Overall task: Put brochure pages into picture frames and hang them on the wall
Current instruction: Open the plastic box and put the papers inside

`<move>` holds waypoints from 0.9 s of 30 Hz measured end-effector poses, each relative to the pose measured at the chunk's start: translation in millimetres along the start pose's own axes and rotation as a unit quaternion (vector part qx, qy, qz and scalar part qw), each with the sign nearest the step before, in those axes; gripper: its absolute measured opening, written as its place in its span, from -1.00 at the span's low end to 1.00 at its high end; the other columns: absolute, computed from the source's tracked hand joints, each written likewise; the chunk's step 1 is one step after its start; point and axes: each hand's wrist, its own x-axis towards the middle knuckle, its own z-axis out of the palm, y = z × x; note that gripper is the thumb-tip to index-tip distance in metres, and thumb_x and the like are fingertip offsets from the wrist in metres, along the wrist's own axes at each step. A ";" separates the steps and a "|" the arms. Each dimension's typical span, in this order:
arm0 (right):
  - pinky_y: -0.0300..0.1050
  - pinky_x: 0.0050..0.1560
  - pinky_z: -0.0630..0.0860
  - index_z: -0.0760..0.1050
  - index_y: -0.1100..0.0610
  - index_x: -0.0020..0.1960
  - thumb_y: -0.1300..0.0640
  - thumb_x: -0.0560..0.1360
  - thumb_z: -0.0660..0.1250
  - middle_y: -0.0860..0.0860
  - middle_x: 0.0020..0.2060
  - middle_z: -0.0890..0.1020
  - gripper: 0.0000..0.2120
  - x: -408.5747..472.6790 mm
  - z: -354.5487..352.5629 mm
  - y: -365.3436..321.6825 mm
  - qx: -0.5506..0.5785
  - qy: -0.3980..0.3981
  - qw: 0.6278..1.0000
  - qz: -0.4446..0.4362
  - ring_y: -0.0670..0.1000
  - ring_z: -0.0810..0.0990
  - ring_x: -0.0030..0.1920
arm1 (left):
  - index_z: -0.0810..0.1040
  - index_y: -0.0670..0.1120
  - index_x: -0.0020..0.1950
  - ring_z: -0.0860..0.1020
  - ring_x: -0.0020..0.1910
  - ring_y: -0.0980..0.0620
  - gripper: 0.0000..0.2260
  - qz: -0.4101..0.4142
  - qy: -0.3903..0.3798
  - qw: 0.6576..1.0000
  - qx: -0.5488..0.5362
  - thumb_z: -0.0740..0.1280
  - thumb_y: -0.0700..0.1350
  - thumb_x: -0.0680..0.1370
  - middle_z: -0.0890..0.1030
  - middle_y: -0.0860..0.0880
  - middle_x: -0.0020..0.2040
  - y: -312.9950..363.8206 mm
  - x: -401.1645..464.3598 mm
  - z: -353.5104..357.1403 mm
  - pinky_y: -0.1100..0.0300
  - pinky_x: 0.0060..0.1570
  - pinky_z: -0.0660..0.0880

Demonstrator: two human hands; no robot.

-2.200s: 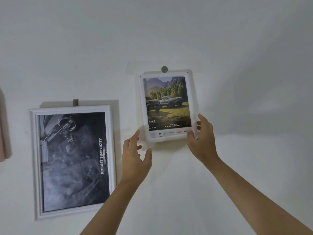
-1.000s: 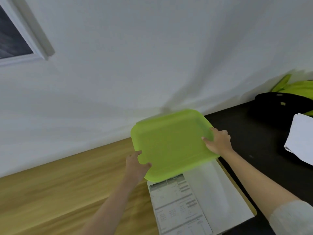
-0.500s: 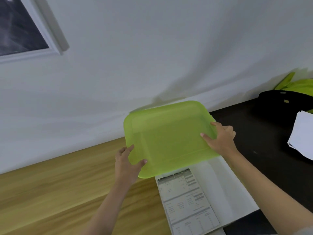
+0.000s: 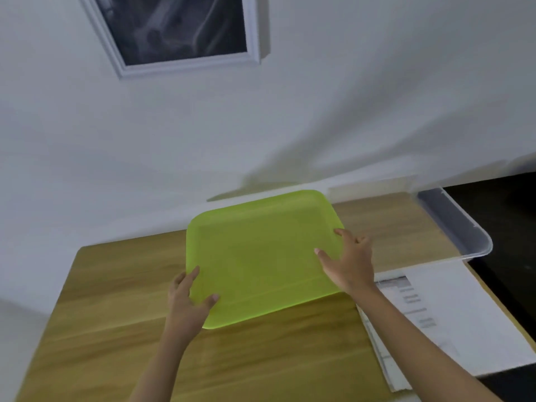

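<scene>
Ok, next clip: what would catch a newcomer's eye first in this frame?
The bright green tray-like lid at centre, held over the wooden table by the left hand at its near-left corner and the right hand on its right edge. Next, the white-framed dark picture hanging on the wall at top left. Printed brochure pages lie at right, below a clear plastic bin.

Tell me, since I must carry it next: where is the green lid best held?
Take the green lid by its two opposite side edges, coming in from left and right as the left hand and right hand do now. It is wide, flat and thin, so a two-sided grip likely keeps it level.
</scene>
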 end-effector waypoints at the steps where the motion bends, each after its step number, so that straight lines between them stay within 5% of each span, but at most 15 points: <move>1: 0.04 0.11 0.49 0.29 -0.02 0.37 -0.17 0.40 0.39 0.14 0.24 0.25 -0.39 -5.5 12.6 -8.3 -0.001 -0.007 1.000 0.000 0.16 0.34 0.27 | 0.39 -0.08 0.39 0.26 0.40 -0.14 -0.36 -0.009 -0.002 1.000 0.003 0.51 -0.26 0.35 0.24 -0.19 0.41 -10.5 1.8 -10.2 0.00 0.37 0.24; 12: -0.01 0.18 0.44 0.32 0.03 0.38 -0.14 0.41 0.40 0.12 0.16 0.30 -0.38 -30.7 129.9 -47.4 0.003 -0.052 0.998 0.046 0.14 0.37 0.21 | 0.36 -0.07 0.41 0.26 0.41 -0.15 -0.39 -0.065 -0.051 0.995 0.063 0.47 -0.22 0.40 0.18 -0.17 0.46 -88.5 56.5 -70.7 0.00 0.39 0.25; 27: 0.03 0.28 0.31 0.27 0.07 0.42 -0.18 0.47 0.29 0.16 0.21 0.31 -0.39 -28.6 151.4 -34.1 -0.077 -0.060 0.995 0.008 0.17 0.30 0.24 | 0.35 -0.07 0.40 0.12 0.45 -0.17 -0.43 -0.034 -0.040 0.985 0.162 0.39 -0.24 0.40 0.14 -0.10 0.49 -90.5 69.1 -58.2 0.03 0.40 0.04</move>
